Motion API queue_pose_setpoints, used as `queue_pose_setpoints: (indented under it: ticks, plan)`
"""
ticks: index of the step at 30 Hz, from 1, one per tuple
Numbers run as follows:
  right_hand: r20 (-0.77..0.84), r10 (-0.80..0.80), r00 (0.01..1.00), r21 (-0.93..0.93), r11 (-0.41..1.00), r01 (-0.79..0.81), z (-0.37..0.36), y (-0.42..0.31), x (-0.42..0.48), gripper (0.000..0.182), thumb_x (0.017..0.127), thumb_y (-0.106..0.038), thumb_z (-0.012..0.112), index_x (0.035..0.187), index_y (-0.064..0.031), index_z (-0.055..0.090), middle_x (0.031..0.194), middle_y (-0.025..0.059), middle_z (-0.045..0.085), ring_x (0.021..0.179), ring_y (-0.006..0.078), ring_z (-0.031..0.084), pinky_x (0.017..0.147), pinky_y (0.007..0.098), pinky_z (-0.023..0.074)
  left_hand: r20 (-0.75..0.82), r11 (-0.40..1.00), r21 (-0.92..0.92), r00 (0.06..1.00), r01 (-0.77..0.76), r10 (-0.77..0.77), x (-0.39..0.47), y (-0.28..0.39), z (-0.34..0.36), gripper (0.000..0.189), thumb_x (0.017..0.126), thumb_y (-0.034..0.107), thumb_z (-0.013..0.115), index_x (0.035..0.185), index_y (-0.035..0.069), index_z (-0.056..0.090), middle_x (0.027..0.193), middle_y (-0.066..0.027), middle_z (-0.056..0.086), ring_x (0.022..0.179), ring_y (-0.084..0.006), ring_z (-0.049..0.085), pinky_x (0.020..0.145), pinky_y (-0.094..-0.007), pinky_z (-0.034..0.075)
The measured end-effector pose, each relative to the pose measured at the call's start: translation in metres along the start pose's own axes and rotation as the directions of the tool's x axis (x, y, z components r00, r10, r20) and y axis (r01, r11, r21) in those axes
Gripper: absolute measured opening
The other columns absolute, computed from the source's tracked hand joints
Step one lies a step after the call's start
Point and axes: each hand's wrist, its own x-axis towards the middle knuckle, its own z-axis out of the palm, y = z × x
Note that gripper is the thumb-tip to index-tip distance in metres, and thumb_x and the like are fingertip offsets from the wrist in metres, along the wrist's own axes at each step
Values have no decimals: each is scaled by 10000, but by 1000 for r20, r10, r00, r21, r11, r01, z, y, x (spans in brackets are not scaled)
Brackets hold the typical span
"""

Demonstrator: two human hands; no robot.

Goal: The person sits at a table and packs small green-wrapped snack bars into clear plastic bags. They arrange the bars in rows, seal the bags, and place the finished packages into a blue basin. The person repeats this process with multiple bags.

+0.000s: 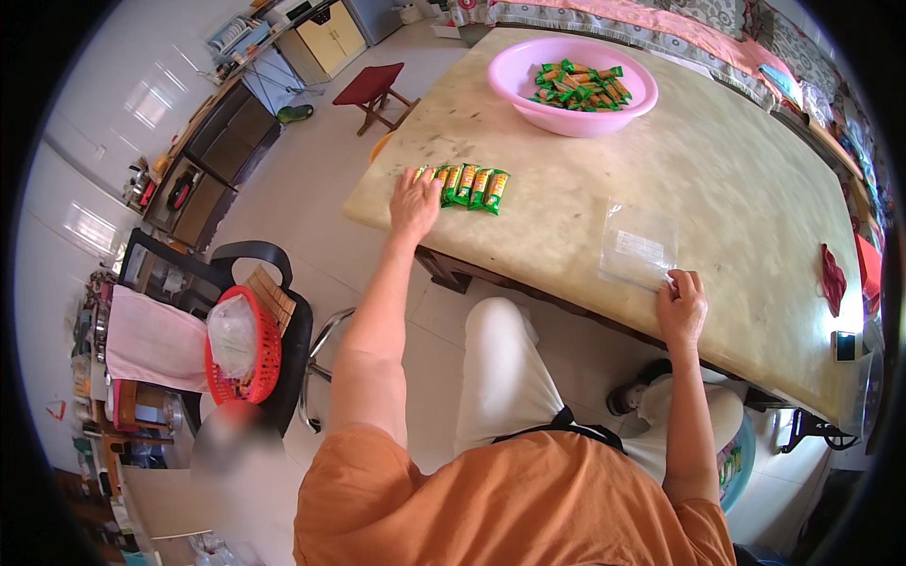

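Note:
A row of several small snack packets (465,185) in green and yellow wrappers lies side by side near the table's left front corner. My left hand (416,205) rests over the left end of that row, fingers spread and pointing away from me, partly hiding the packets there. A clear plastic bag (639,237) with a white printed label lies flat on the table further right. At its near right corner, my right hand (683,301) pinches the bag's edge between thumb and fingers. Towards the back, a pink plastic basin (573,124) holds a heap of similar green-ended packets.
The table top (750,212) also bears a dark red cloth (832,279) and a phone-like device (844,347) at the right. Left of me, an office chair (301,339) carries a red basket (267,368). A folding stool (368,83) stands beyond the table, and a blue basin (743,460) sits below right.

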Motion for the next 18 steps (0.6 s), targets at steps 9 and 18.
queue_pose_setpoints:
  ticks: [9,18]
  plan:
    - [-49,-20,999,-14,1000,20,-1,-1,-1,137,750,2,636,854,-55,567,837,101,591,632,260,583,580,383,461,49,995,22,994,94,-95,-33,-44,-8,340,871,98,549,1193,131,654,1189,-116,630,1122,-310,566,945,-421,472]
    - [-59,-17,998,97,995,23,0,1,0,91,760,6,652,793,-48,587,842,103,607,662,271,607,606,375,492,-114,994,-103,992,37,-49,-83,-8,-34,302,843,42,635,1134,109,676,1107,-123,630,1016,-315,592,873,-415,499]
